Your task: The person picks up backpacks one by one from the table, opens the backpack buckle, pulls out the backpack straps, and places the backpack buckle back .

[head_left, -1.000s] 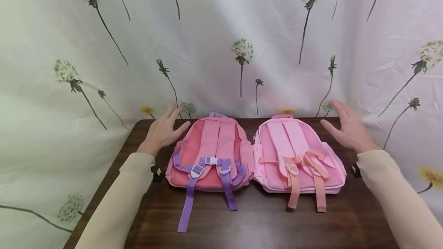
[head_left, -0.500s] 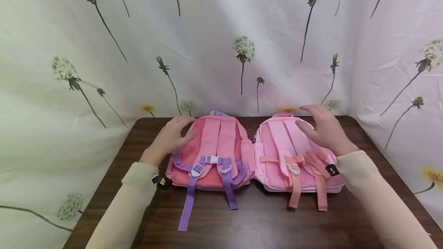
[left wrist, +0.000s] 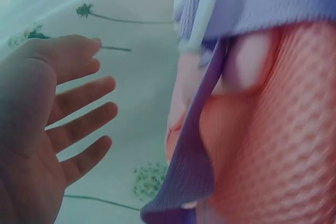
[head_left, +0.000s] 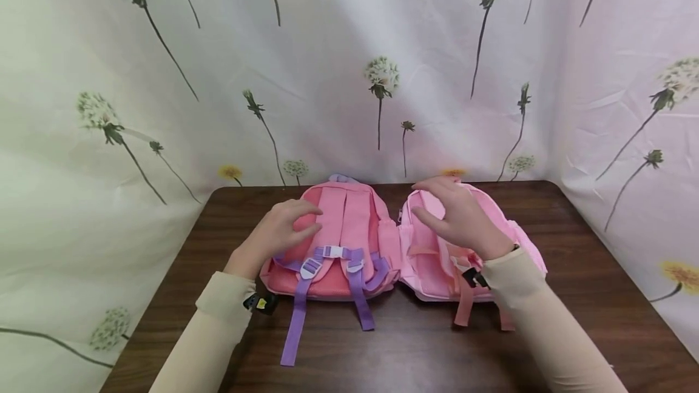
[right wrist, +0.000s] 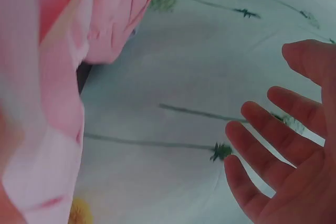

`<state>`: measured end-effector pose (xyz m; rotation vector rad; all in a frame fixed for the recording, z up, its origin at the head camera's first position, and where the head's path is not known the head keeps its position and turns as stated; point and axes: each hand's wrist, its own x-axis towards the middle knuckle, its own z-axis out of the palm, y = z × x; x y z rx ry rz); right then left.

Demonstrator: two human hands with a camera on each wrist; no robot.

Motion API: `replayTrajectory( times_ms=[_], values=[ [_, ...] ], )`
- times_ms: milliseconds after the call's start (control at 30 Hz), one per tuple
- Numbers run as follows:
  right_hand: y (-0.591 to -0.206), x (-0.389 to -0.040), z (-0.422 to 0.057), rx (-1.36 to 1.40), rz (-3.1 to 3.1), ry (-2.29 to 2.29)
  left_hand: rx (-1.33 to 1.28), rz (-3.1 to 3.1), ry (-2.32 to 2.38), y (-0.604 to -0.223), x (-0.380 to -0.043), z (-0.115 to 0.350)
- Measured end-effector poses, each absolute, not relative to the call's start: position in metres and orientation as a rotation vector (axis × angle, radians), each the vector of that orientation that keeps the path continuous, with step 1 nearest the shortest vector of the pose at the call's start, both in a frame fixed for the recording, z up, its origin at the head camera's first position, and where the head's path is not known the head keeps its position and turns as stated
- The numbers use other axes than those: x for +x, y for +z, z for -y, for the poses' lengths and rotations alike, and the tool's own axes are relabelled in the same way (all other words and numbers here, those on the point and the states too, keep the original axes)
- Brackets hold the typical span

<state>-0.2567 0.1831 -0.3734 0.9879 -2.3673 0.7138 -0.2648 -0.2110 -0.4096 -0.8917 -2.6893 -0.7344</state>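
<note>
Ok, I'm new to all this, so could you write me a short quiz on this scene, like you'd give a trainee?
1. True or false: the left grip, a bare hand, is holding nothing.
2. What colour are the straps dangling from the left backpack? a) green b) purple c) black
3. How many backpacks lie on the table?

Key:
1. True.
2. b) purple.
3. Two: the left backpack and the pale pink backpack beside it.

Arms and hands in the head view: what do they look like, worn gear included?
The left sleeve and right sleeve are plain cream, long. A small black left device, marked yellow, and a black right device sit by the wrists. Left hand and right hand are ungloved.
</note>
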Motion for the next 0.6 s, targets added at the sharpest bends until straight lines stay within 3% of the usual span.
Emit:
replayTrajectory(
  times_ms=[600],
  values=[
    [-0.394,-0.249,-0.118,1.108,2.465,0.886,-1.089,2.826,-0.705,-0.419,-0.243,0.192]
  ],
)
